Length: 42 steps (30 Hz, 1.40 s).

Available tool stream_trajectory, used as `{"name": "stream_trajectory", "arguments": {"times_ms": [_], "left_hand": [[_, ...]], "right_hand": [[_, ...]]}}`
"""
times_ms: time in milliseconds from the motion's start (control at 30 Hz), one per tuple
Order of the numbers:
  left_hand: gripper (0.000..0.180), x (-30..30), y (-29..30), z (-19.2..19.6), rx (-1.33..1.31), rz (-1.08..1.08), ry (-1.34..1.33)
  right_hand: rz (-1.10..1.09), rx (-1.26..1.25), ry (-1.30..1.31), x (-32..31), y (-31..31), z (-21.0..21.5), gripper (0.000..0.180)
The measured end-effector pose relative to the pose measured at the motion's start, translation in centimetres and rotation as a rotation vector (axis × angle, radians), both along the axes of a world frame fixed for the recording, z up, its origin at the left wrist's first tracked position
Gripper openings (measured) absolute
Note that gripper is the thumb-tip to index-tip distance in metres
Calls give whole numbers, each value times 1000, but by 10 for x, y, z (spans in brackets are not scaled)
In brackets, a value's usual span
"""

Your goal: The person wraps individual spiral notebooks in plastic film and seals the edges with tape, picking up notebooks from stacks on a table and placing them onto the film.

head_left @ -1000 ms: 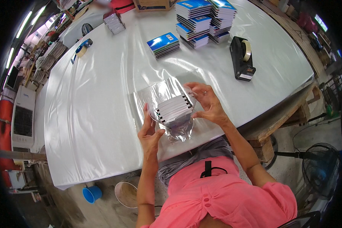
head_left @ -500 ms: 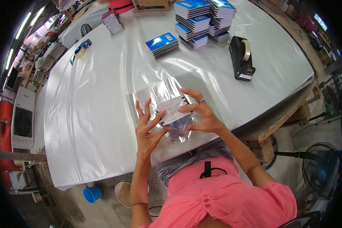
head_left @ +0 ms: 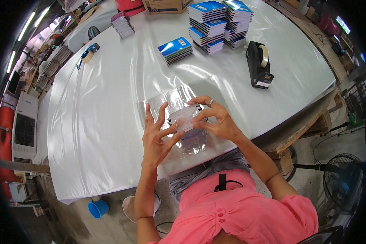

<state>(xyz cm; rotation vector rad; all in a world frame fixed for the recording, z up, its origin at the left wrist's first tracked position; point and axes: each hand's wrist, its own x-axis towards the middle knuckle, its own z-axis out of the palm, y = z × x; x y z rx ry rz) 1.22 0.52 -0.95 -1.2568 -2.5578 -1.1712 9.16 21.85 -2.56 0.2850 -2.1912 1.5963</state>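
Observation:
A small stack of spiral notebooks (head_left: 186, 112) stands near the table's front edge, page edges showing, with clear plastic film (head_left: 156, 100) under and around it. At its left end is my left hand (head_left: 157, 137), thumb and index finger closed on the film over the stack, the other fingers stretched away. My right hand (head_left: 218, 121) grips the film at the right end; its thumb and index finger meet over the stack's near side and another finger reaches across the top. Loose film (head_left: 194, 145) crumples on the near side.
Beyond my hands lie a short pile of blue notebooks (head_left: 175, 49) and taller piles (head_left: 207, 28). A black tape dispenser (head_left: 257, 67) stands at right, another tape dispenser (head_left: 88, 54) at far left. A wrapped stack (head_left: 123, 26) and a cardboard box (head_left: 164, 5) are at the back.
My left thumb and index finger have moved up onto the stack's near side. The right thumb has risen from the loose film to the index finger.

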Motion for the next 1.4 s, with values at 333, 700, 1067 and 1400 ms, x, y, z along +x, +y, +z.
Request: {"name": "stream_trajectory", "arguments": {"times_ms": [333, 700, 1067, 1400], "left_hand": [[30, -21, 10, 6, 11, -85, -45], [63, -28, 32, 10, 479, -40, -487], [56, -74, 27, 18, -74, -254, -1157], [38, -72, 24, 25, -261, -464, -572]], "right_hand": [[-70, 149, -97, -11, 5, 14, 13], [-8, -126, -226, -25, 8, 19, 23], [247, -516, -661, -48, 19, 12, 28], [272, 4, -380, -35, 21, 32, 31]]}}
